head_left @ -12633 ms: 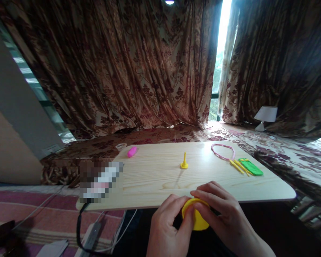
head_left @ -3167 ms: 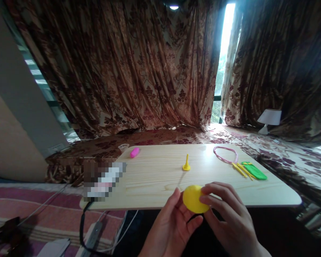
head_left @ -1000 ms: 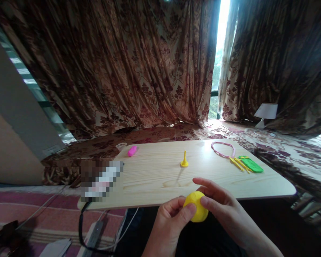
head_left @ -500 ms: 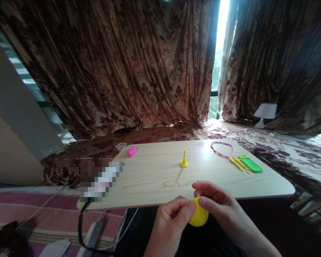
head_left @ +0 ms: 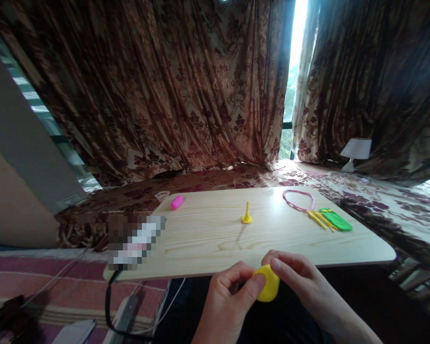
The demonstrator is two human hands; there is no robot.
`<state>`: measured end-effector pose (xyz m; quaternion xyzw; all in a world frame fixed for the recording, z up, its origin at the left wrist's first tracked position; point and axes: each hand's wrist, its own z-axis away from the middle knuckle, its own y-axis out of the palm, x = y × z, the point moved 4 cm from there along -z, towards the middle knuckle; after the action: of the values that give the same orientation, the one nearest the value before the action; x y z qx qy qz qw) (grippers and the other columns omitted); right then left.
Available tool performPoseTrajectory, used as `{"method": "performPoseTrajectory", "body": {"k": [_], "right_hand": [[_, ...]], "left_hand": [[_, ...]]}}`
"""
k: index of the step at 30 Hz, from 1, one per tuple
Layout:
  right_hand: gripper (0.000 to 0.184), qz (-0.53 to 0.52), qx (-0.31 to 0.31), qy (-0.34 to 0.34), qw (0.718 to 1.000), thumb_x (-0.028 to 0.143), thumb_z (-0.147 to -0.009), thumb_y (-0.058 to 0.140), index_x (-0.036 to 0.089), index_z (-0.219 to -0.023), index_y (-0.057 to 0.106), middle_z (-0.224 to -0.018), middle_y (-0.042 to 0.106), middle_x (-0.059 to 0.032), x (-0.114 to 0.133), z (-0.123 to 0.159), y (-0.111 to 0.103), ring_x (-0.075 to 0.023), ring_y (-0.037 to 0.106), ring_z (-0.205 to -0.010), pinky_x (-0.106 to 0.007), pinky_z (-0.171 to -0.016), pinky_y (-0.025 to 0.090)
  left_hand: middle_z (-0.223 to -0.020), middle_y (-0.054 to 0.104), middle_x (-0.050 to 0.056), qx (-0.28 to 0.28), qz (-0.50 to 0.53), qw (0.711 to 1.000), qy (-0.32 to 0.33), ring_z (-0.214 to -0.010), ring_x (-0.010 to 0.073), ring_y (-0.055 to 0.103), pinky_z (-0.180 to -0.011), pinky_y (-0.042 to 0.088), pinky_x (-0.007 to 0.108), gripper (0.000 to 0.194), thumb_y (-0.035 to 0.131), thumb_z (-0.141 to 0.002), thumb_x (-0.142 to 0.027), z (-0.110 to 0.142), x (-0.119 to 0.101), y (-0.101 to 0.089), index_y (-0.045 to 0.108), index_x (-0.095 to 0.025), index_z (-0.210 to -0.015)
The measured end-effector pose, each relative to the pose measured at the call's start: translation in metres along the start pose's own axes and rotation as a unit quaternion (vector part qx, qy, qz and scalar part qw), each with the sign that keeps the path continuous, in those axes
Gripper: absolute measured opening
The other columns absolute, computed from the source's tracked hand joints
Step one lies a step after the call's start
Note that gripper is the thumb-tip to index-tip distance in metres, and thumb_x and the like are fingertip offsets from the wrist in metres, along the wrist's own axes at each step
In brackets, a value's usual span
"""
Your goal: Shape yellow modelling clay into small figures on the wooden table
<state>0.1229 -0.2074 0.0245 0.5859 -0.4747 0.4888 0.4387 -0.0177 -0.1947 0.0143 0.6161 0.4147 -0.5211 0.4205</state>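
A flattened yellow disc of what looks like modelling clay [head_left: 270, 285] is held just in front of the table's near edge. My left hand [head_left: 232, 296] pinches its left side, thumb lying on the face. On the upper right, my right hand [head_left: 297, 277] grips the rim between thumb and curled fingers; its fingertips are partly hidden behind the disc. Beyond both hands, a small yellow clay piece [head_left: 247, 215] stands upright, a thin stem on a round base.
On the wooden table [head_left: 204, 234] lie a pink clay lump [head_left: 177, 202], a pink twisted loop [head_left: 298, 192], thin yellow strips [head_left: 317, 219] and a green flat piece [head_left: 338, 220]. A power strip [head_left: 123, 315] and cables lie at lower left. A lamp [head_left: 356, 150] stands back right.
My right hand's fingers have come down and closer to the disc's rim. The left thumb has slid further over the disc's face. Things on the table have stayed put.
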Motion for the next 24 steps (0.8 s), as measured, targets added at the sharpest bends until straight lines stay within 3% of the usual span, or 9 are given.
{"method": "performPoseTrajectory", "body": {"k": [3,9,17,24], "right_hand": [[0.030,0.012,0.013,0.003,1.000,0.041,-0.084,0.056,0.015,-0.070,0.060,-0.065,0.050,0.0008,0.000,-0.001,0.000,-0.0123,0.044,-0.064,-0.023,-0.060,0.037],[0.032,0.034,0.006,-0.006,0.999,0.042,-0.085,0.054,0.015,-0.068,0.058,-0.065,0.046,0.0015,0.002,-0.003,-0.001,-0.0117,0.040,-0.064,-0.022,-0.060,0.035],[0.028,-0.002,0.017,0.013,1.000,0.041,-0.080,0.061,0.015,-0.069,0.059,-0.063,0.050,0.0024,0.000,-0.003,0.000,-0.0103,0.041,-0.061,-0.021,-0.057,0.034],[0.022,-0.008,0.015,0.007,1.000,0.036,-0.078,0.065,0.015,-0.077,0.065,-0.070,0.058,0.0002,0.002,-0.003,0.001,-0.0121,0.047,-0.067,-0.021,-0.061,0.038]], "left_hand": [[-0.062,0.056,0.001,-0.010,-0.002,1.000,-0.007,-0.064,0.0144,0.049,-0.062,0.038,0.023,0.021,0.070,-0.068,-0.036,0.000,0.002,0.000,0.069,-0.015,-0.064],[-0.063,0.060,0.002,-0.026,-0.020,0.999,0.004,-0.065,0.0156,0.051,-0.064,0.040,0.024,0.021,0.068,-0.070,-0.035,0.001,-0.004,0.000,0.068,-0.015,-0.064],[-0.058,0.044,-0.001,0.001,-0.068,0.997,0.025,-0.059,0.0129,0.041,-0.056,0.033,0.023,0.033,0.056,-0.080,-0.039,0.001,-0.011,0.001,0.059,-0.016,-0.057],[-0.062,0.052,0.000,-0.002,-0.050,0.999,-0.005,-0.065,0.0139,0.045,-0.063,0.036,0.024,0.028,0.060,-0.078,-0.039,0.002,-0.009,0.001,0.064,-0.015,-0.063]]}}
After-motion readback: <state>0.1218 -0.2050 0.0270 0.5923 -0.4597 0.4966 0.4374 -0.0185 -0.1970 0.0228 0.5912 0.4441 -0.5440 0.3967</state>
